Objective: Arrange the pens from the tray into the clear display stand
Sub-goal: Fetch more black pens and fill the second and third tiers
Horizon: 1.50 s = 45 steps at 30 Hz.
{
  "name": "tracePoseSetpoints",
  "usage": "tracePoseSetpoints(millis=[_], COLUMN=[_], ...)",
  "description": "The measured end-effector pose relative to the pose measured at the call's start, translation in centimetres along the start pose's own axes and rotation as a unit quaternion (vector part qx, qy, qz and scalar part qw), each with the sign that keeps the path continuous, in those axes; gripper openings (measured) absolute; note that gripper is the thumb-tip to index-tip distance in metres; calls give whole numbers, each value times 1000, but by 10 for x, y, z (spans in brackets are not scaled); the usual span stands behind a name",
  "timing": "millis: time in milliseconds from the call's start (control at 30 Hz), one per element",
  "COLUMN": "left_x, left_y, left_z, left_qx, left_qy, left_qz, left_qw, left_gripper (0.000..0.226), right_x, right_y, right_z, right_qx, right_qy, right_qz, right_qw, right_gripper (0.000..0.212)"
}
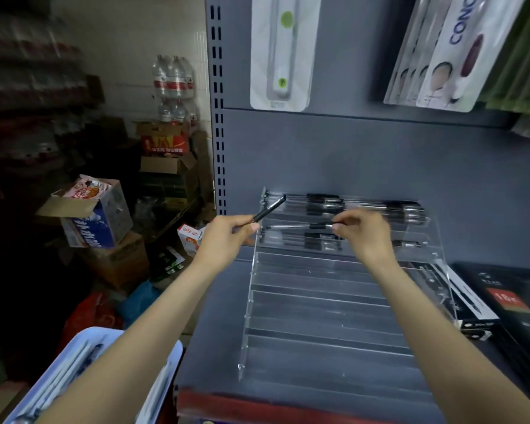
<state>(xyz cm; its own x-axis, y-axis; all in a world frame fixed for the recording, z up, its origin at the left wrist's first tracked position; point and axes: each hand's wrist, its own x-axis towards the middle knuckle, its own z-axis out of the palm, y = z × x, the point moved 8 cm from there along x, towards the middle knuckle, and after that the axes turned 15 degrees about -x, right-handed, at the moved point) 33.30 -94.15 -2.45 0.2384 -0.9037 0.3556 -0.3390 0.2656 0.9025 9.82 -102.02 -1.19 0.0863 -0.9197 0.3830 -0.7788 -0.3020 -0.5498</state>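
Tray (172, 356) pens blurred, half hidden under left forearm

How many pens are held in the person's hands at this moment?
2. The left hand holds a black pen angled up beside the clear display stand. The right hand pinches another pen lying level over a stand row.

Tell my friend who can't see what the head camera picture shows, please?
Two bare hands work at a clear display stand on a grey shelf. The left hand holds a black pen and the right hand pinches another pen over its upper rows. A white tray sits lower left.
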Motion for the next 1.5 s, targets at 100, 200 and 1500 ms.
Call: tracePoseSetpoints(millis=[100, 200, 1500], left_x=[0, 0, -8], left_y=[-1, 0, -18], left_z=[0, 2, 20], left_qx=[7, 7, -92], left_qy=[-11, -29, -18], left_qz=[-12, -13, -51], left_qw=[1000, 999, 994], left_gripper=[25, 26, 48], right_x=[6, 11, -3], right_y=[-5, -3, 4], right_z=[6, 14, -1], right_qx=[-69, -134, -36], right_qy=[-17, -16, -44], right_qz=[-37, -46, -32], right_qw=[997, 990, 998], right_gripper=[7, 7, 5])
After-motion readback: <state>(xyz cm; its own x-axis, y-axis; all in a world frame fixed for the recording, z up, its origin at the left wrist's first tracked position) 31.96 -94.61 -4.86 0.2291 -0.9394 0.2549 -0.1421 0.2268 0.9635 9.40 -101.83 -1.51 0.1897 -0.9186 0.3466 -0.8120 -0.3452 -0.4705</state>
